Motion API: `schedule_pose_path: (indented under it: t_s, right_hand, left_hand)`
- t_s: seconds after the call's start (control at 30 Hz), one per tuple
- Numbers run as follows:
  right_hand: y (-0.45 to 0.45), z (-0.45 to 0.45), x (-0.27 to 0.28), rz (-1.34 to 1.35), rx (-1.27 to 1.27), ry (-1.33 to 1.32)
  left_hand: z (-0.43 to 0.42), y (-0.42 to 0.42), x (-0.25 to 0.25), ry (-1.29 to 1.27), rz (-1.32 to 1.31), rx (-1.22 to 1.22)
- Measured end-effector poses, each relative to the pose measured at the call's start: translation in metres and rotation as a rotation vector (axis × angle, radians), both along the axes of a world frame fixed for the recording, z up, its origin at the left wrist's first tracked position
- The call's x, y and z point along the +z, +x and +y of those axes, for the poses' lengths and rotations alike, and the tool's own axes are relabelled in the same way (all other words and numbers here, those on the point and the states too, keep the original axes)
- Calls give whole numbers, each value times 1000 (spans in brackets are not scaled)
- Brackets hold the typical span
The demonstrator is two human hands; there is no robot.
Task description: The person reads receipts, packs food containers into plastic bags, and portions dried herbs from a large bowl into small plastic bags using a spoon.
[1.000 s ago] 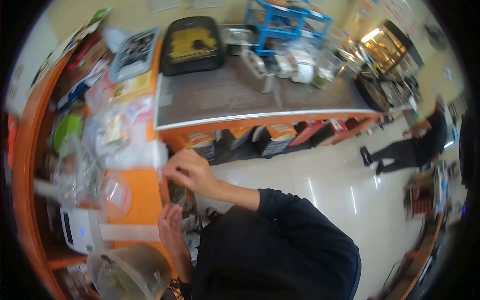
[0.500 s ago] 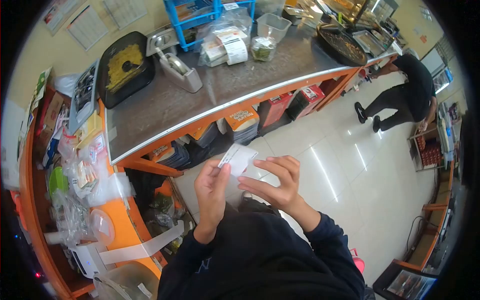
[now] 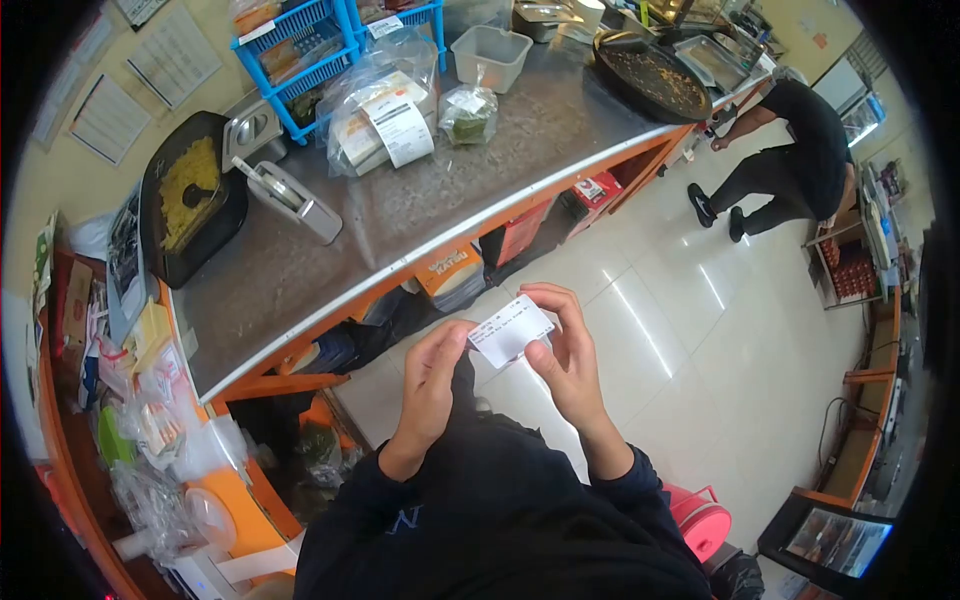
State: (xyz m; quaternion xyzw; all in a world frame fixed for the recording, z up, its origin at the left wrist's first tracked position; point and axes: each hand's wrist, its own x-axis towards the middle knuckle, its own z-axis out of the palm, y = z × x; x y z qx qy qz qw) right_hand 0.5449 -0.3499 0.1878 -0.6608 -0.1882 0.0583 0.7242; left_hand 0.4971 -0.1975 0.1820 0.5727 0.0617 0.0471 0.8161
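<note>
In front of my torso is a small white printed slip (image 3: 508,336), tilted, with lines of dark text along its upper part. My left hand (image 3: 430,388) pinches the slip's left edge between thumb and fingers. On the other side, my right hand (image 3: 570,372) holds the right edge, thumb in front and fingers behind. The text is too small to read. Beyond the hands, on the counter (image 3: 420,215), a clear plastic bag (image 3: 345,140) of packed items has a white printed receipt (image 3: 401,126) on it.
A black pan of yellow food (image 3: 190,195), a grey tape dispenser (image 3: 300,205), blue baskets (image 3: 300,60) and a large dark pan (image 3: 652,78) stand on the counter. A person in dark clothes (image 3: 790,150) bends at the far right. A pink container (image 3: 697,525) is beside me.
My right hand has closed onto the slip's right edge; before, its fingers were spread beside it. The slip has turned and its printed side shows more. The view has shifted slightly.
</note>
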Motion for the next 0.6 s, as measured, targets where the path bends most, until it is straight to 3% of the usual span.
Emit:
schedule_pose_path:
  t_s: [0.2,0.37,0.6]
  right_hand:
    - [65,45,15,-20,5,9]
    - [118,65,11,-184,-40,-221]
    - [163,62,17,-242,-187,-253]
  left_hand:
    - [44,63,7,-7,-83,-25]
    - [70,103,-4,111,-111,-46]
    - [74,155,-7,-62,-64,-234]
